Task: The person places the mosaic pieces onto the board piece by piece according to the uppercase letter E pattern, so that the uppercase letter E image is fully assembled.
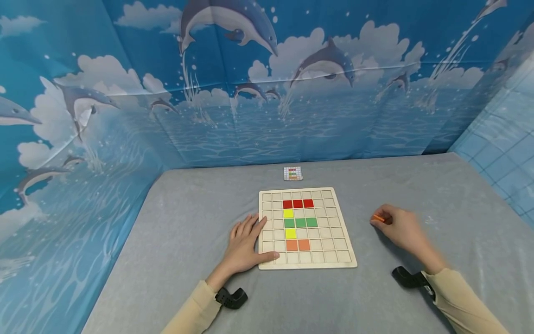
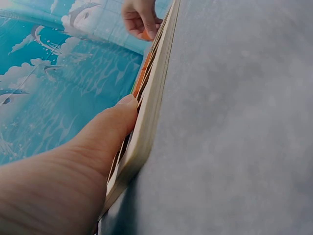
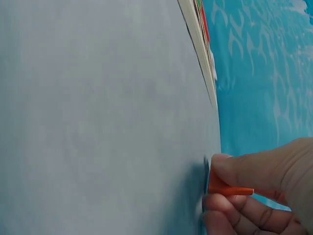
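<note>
A light wooden grid board (image 1: 329,232) lies flat on the cloth-covered table. In its cells sit three red tiles (image 1: 297,204), three green tiles (image 1: 301,223), two yellow tiles (image 1: 290,234) and two orange tiles (image 1: 304,245). My left hand (image 1: 244,246) rests on the board's left side, fingers spread and thumb near the lower left corner. To the right of the board, my right hand (image 1: 402,227) pinches an orange tile (image 3: 227,190) between thumb and fingers, close to the table surface. Whether it holds more than one piece I cannot tell, since the fingers partly hide it.
Behind the board lies a small pattern card (image 1: 293,173) with coloured squares on a grid. Grey cloth (image 1: 200,195) covers the table. A blue dolphin-print curtain (image 1: 267,120) hangs along the back and left. Black wrist devices (image 1: 232,298) are worn on both wrists.
</note>
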A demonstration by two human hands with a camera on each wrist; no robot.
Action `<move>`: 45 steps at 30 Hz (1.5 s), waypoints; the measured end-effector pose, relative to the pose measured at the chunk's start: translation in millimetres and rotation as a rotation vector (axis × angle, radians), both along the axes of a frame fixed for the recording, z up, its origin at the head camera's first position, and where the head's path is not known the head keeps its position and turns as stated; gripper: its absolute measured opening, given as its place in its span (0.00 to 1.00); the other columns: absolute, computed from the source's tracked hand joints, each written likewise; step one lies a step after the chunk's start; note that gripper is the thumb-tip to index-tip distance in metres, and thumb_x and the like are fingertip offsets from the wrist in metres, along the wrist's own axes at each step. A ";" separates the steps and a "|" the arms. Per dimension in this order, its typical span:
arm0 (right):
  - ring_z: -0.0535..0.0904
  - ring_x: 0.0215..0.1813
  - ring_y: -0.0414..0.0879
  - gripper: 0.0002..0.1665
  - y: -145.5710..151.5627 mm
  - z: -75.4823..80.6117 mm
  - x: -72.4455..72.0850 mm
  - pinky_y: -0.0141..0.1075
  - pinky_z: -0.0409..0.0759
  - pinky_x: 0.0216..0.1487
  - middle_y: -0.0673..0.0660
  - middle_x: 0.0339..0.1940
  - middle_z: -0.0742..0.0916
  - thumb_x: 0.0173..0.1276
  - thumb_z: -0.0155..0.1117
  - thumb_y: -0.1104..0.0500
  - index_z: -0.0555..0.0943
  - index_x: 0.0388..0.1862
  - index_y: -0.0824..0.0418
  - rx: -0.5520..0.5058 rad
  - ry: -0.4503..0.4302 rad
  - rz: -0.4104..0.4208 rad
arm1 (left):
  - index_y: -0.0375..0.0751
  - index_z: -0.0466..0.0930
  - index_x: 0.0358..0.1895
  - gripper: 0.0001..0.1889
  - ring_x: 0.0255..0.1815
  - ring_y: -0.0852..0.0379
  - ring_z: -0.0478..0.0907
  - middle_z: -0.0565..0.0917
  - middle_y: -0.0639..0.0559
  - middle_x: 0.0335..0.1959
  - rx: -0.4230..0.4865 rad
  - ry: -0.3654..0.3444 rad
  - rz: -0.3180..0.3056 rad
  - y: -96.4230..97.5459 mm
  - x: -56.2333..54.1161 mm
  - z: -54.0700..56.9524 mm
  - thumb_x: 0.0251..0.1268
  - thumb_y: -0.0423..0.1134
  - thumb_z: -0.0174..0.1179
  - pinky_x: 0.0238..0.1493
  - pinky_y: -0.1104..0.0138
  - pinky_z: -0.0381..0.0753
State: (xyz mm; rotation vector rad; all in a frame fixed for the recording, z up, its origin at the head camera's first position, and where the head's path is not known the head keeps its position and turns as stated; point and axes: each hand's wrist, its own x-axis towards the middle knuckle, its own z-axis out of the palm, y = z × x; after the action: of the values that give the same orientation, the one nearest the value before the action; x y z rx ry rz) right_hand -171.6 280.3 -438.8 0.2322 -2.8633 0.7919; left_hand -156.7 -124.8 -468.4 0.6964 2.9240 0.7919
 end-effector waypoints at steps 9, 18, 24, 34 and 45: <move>0.75 0.23 0.41 0.14 -28.7 3.3 9.8 0.36 0.72 0.23 0.49 0.23 0.80 0.53 0.75 0.65 0.76 0.31 0.60 -0.069 0.031 0.074 | 0.47 0.52 0.75 0.51 0.75 0.47 0.40 0.51 0.45 0.75 -0.008 0.003 -0.001 -0.3 -0.3 -0.5 0.52 0.69 0.59 0.67 0.48 0.38; 0.75 0.25 0.37 0.11 -63.1 9.8 19.9 0.32 0.73 0.25 0.45 0.24 0.80 0.54 0.75 0.64 0.79 0.30 0.55 -0.173 -0.034 0.191 | 0.47 0.52 0.75 0.51 0.75 0.47 0.41 0.51 0.45 0.75 -0.009 0.010 -0.003 -0.6 -1.4 -2.0 0.52 0.69 0.59 0.67 0.48 0.38; 0.77 0.26 0.37 0.10 -79.2 11.2 22.7 0.31 0.75 0.26 0.45 0.25 0.82 0.56 0.72 0.67 0.81 0.30 0.54 -0.257 -0.114 0.307 | 0.47 0.52 0.75 0.51 0.75 0.47 0.41 0.51 0.45 0.75 -0.007 0.008 0.000 -0.6 -0.3 -1.7 0.51 0.69 0.60 0.67 0.48 0.38; 0.75 0.27 0.40 0.08 -97.1 10.6 19.9 0.32 0.75 0.28 0.46 0.25 0.82 0.58 0.69 0.68 0.83 0.32 0.56 -0.279 -0.219 0.363 | 0.46 0.52 0.75 0.50 0.74 0.45 0.41 0.51 0.44 0.74 -0.008 0.016 -0.008 -0.6 -1.5 0.0 0.53 0.67 0.60 0.66 0.47 0.38; 0.75 0.27 0.39 0.05 -104.4 5.1 16.7 0.32 0.75 0.29 0.44 0.24 0.81 0.60 0.69 0.65 0.83 0.31 0.56 -0.274 -0.204 0.392 | 0.46 0.51 0.76 0.51 0.75 0.45 0.41 0.51 0.44 0.75 -0.012 0.009 -0.009 -0.5 -1.2 0.9 0.52 0.68 0.60 0.66 0.47 0.39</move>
State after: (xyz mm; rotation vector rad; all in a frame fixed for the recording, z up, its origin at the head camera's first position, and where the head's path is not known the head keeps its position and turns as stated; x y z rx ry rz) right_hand -154.9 175.9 -433.7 0.7279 -2.8833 1.3363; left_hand -157.9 -125.3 -467.5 0.7133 2.9295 0.7725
